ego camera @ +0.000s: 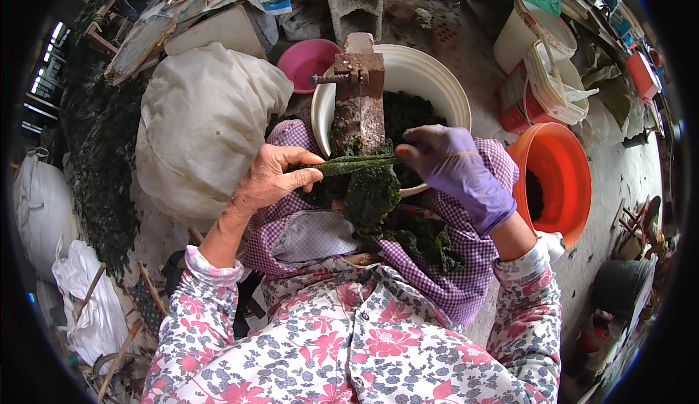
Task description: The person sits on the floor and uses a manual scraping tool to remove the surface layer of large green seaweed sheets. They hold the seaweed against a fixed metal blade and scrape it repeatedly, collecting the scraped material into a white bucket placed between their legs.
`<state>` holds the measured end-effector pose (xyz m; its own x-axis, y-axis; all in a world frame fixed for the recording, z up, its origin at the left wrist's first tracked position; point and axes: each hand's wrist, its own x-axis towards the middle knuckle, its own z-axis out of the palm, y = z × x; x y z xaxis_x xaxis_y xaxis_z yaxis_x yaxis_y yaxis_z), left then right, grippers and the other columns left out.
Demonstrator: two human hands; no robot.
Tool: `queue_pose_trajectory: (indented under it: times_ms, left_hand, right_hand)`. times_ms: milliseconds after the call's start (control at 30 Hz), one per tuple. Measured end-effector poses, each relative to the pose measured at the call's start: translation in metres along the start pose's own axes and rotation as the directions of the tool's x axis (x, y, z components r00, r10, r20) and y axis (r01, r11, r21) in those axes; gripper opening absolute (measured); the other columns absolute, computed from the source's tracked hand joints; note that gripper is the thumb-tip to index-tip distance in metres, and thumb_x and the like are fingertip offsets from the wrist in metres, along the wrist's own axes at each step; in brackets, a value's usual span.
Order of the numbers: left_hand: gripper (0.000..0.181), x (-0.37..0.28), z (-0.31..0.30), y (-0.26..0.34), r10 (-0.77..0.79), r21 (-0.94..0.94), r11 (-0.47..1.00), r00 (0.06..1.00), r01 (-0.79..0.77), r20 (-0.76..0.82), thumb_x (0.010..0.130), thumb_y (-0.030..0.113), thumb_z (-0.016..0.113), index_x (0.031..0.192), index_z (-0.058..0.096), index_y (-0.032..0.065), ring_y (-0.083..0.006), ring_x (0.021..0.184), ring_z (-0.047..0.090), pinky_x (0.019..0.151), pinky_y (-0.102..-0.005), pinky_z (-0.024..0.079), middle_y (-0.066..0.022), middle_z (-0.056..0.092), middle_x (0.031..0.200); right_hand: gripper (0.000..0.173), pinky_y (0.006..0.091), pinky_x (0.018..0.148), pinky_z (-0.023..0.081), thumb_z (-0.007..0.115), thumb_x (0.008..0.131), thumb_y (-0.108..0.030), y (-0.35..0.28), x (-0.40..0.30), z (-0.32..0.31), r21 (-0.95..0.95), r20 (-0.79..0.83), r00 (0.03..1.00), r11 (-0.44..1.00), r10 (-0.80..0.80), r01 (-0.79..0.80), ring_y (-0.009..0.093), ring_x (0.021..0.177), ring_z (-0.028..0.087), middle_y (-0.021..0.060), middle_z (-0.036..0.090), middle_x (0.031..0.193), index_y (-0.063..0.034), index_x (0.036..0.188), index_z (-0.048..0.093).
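Note:
A long strip of dark green seaweed (pixel 355 165) is stretched level between my two hands. Bare, my left hand (pixel 278 174) pinches one end of it between thumb and fingers. My right hand (pixel 450 166), in a purple glove, grips the other end. A wider crinkled frond (pixel 374 194) hangs below the strip over my lap. Just beyond my hands stands a rusty block with a bolt (pixel 357 82), reaching over a large white tub (pixel 456 87). Dark cut seaweed (pixel 409 112) lies inside the tub. More seaweed (pixel 431 240) rests on the purple checked cloth (pixel 464 289) across my legs.
A full white cloth sack (pixel 202 125) sits at the left, beside a long heap of seaweed (pixel 98 169). Beyond are a pink basin (pixel 308 60) and a concrete block (pixel 355 0). An orange bucket (pixel 568 185) and white pails (pixel 538 30) stand at the right.

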<state>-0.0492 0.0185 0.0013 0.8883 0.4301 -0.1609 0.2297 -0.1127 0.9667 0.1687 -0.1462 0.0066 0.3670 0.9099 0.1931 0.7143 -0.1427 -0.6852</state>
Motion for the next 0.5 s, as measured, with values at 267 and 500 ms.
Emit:
queue_pose_trajectory:
  times_ms: [267, 500]
  left_hand:
    - [0.006, 0.017, -0.002, 0.030, 0.087, 0.141, 0.987, 0.996, -0.084, -0.016, 0.078, -0.001, 0.060, 0.082, 0.063, -0.0038, -0.0048, 0.054, 0.051, 0.050, -0.0186, 0.042, -0.0007, 0.056, 0.061]
    - [0.012, 0.014, 0.002, 0.045, 0.169, 0.198, 0.964, 0.984, -0.178, 0.060, 0.076, -0.003, 0.061, 0.087, 0.064, -0.0048, -0.0062, 0.055, 0.053, 0.050, -0.0187, 0.042, -0.0029, 0.058, 0.063]
  right_hand:
    - [0.033, 0.0334, 0.068, 0.048, 0.059, 0.071, -0.002, 0.065, -0.013, -0.006, -0.292, -0.068, 0.993, 0.950, 0.099, -0.115, 0.029, 0.077, 0.059, 0.0166, 0.060, 0.084, -0.0042, 0.104, 0.059]
    - [0.050, 0.0251, 0.071, 0.046, 0.064, 0.073, -0.005, -0.034, 0.033, -0.008, 0.503, 0.402, 0.913, 0.850, -0.069, -0.157, 0.012, 0.084, 0.055, 0.0068, 0.061, 0.103, -0.0094, 0.121, 0.050]
